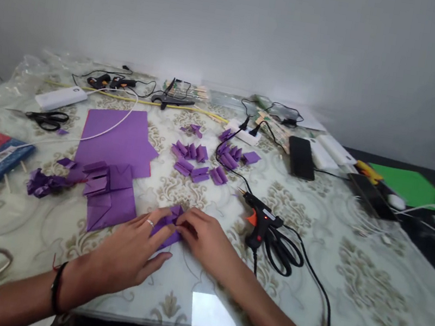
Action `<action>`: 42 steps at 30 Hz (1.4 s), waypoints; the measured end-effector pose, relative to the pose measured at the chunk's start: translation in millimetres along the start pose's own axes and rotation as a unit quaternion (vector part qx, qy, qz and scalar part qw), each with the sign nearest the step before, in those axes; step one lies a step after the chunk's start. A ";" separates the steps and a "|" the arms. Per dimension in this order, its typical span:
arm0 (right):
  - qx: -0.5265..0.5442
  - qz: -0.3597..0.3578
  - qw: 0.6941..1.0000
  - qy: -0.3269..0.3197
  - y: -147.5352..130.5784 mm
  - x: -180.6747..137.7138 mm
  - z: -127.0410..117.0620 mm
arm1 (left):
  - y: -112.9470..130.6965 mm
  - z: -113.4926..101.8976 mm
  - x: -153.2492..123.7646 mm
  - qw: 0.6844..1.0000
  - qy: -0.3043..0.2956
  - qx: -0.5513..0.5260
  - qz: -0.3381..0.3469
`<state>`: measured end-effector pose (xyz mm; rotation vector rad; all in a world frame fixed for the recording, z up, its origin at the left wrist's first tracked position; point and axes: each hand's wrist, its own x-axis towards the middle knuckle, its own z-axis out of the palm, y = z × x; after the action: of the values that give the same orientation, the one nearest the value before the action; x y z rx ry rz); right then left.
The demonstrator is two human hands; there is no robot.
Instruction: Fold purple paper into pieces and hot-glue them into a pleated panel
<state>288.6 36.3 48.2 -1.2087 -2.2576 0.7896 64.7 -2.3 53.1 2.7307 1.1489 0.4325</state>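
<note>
A small folded sheet of purple paper lies on the table at the near middle, partly hidden under both hands. My left hand rests flat on its left side, fingers spread, with a ring on one finger. My right hand has its thumb and fingers closed on the paper's right edge. Left of the hands lie a larger folded purple piece and crumpled purple paper. Beyond the hands, several small folded purple pieces stand in loose rows.
A glue gun with a red light lies at the right, its cord running nearby, over black-handled scissors. Purple sheets, another pair of scissors, a power strip and a phone are farther back.
</note>
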 end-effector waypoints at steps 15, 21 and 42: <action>-0.193 0.368 0.883 0.219 65.0 -75.6 -67.2 | -30.2 9.2 9.1 0.998 -0.011 -0.018 0.060; -0.125 0.399 0.887 0.198 67.0 -71.1 -72.0 | -40.8 6.8 2.1 0.998 -0.013 -0.054 0.042; 0.094 0.075 0.989 -0.089 13.8 -19.7 -80.8 | -49.9 -0.1 6.1 0.985 -0.013 -0.168 0.028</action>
<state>357.5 47.5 95.5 -1.2731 -2.1873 1.1828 35.1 36.8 42.2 2.4708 0.8989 0.5407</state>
